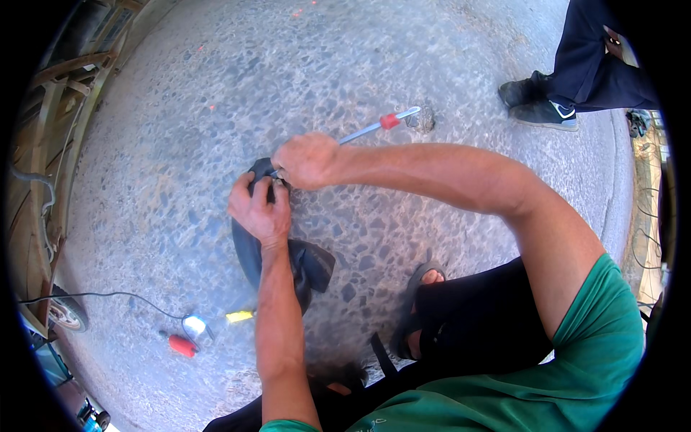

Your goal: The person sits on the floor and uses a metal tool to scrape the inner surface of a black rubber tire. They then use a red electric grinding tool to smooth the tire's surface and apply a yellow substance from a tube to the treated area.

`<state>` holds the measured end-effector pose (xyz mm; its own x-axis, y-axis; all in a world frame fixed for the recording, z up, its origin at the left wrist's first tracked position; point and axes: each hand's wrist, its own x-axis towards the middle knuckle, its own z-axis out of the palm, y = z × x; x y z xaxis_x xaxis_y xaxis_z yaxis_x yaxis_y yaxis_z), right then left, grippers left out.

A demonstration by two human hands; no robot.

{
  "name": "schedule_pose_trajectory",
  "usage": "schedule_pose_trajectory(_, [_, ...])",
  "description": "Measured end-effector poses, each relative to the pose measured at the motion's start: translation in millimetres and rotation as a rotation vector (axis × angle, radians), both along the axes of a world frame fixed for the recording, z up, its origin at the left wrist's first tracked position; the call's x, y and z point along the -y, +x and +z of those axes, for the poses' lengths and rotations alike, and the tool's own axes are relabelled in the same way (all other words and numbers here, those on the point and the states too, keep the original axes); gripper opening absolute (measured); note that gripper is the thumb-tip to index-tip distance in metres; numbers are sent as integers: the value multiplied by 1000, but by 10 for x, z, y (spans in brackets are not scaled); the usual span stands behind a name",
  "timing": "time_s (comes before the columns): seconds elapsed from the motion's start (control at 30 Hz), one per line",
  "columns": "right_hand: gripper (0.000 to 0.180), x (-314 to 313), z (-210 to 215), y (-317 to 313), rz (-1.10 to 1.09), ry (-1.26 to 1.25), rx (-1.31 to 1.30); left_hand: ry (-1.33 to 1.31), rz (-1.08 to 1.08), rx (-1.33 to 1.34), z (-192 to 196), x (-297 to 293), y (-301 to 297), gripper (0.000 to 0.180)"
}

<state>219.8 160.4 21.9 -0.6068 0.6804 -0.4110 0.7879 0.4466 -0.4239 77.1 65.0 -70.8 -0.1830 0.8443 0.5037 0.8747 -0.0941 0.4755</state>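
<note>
A folded black rubber tube, which looks like an inner tube, lies on the ground in front of me. My left hand has its fingers closed on the tube's upper end, pressing it near a small metal piece. Just beside it, my right hand is wrapped round a slim metal rod with a red band. The rod's flat far end points up and to the right. Its other end seems to reach the tube between my hands, partly hidden by my fingers.
Left of my forearm lie a yellow piece, a red-handled tool and a bright round object near a black cord. A wheel and wooden frame stand at left. Another person's shoes are at upper right.
</note>
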Motion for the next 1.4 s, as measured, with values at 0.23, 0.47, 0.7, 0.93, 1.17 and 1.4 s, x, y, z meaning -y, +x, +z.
schedule_pose_trajectory(0.23, [22,10,-44,3,38,45,5,17,-4,1,-22,-7,-8,19])
schedule_pose_trajectory(0.47, [22,15,-50,-13,40,25,36,16,0,-13,-24,-1,4,19])
schedule_pose_trajectory(0.7, [23,15,-99,3,57,52,29,-19,-3,21,-54,9,4,18])
schedule_pose_trajectory(0.93, [23,19,-63,-3,56,44,38,11,-2,-2,-39,0,12,19])
schedule_pose_trajectory(1.17, [24,23,-36,-4,66,47,59,-3,-1,-2,-57,-2,11,19])
schedule_pose_trajectory(1.4, [24,22,-34,-11,60,24,75,3,7,-9,-55,-7,21,18])
